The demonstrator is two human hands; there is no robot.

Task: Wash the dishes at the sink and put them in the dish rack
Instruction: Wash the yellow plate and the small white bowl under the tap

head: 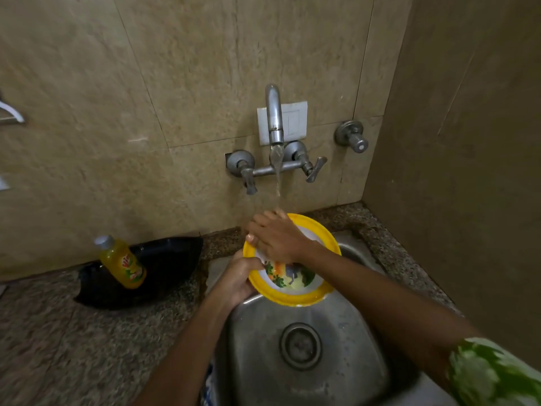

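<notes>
Rinse step, we judge: left hand point(238, 278) grips the round yellow-rimmed plastic plate point(292, 297) over the steel sink point(257, 361), right hand point(276, 237) flat-fingered rubbing it under running water point(277, 183); rack transfer next.

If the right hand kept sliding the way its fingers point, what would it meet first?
Probably the plate's yellow rim at its upper-left edge, under the right hand; beyond it, the wall tiles, though depth is unclear.
</notes>
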